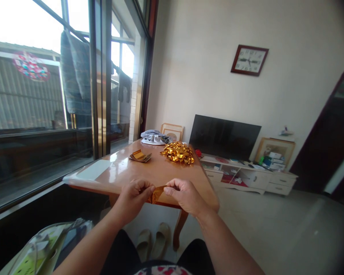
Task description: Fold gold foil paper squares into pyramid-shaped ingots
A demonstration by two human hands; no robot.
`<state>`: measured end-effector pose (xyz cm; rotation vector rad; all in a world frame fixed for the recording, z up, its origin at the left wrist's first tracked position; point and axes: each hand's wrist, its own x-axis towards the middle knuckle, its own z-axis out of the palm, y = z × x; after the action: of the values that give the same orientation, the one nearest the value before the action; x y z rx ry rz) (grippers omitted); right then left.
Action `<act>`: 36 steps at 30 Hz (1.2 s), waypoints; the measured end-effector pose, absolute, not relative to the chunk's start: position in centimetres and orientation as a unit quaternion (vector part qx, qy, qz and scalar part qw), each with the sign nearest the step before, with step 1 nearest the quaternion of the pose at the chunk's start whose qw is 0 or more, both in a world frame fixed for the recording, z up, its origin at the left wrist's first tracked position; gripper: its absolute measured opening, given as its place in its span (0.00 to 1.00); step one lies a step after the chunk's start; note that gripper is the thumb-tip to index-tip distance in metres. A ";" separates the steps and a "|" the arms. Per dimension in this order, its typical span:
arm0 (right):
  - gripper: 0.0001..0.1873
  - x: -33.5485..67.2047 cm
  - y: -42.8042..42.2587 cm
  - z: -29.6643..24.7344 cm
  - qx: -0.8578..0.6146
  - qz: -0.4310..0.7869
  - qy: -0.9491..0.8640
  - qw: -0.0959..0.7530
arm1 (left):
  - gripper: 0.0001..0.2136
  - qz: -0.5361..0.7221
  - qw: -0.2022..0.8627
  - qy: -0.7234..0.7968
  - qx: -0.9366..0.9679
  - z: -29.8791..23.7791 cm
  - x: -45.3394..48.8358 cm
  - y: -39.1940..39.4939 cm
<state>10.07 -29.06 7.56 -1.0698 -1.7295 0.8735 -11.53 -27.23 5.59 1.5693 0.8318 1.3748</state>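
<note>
The person's left hand [134, 199] and right hand [184, 194] are near each other, above the near edge of the wooden table [124, 176]. Each hand pinches one side of a small piece of gold foil [155, 195] between the thumb and the bent fingers, so the piece is between the two hands, and a part of it is hidden by them.

Farther on the table, to the right, there is a heap of folded gold foil [178, 153]. To the left of this heap, well apart from it, lies a small stack of papers [140, 156] with a golden sheet on top. A pale sheet [94, 169] lies at the left side of the table, and some crumpled cloth [154, 137] is at the far end. Below the table, two slippers [162, 238] stand side by side on the floor.
</note>
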 end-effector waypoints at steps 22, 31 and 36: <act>0.10 10.5 -29.5 8.0 -0.427 0.324 -0.728 0.426 | 0.13 0.432 0.476 0.308 0.701 4.5 -10.6 -28.0; 0.09 8.4 -29.4 6.2 -0.428 0.157 -0.647 0.611 | 0.13 0.547 0.395 0.362 0.643 4.2 -10.1 -27.9; 0.06 7.1 -30.1 5.6 -0.426 0.050 -0.673 0.603 | 0.12 0.586 0.342 0.369 0.635 3.0 -9.6 -27.5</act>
<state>7.08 -30.07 5.62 -0.9876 -1.5574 0.1148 -9.57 -27.53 3.02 1.6518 0.9597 1.5239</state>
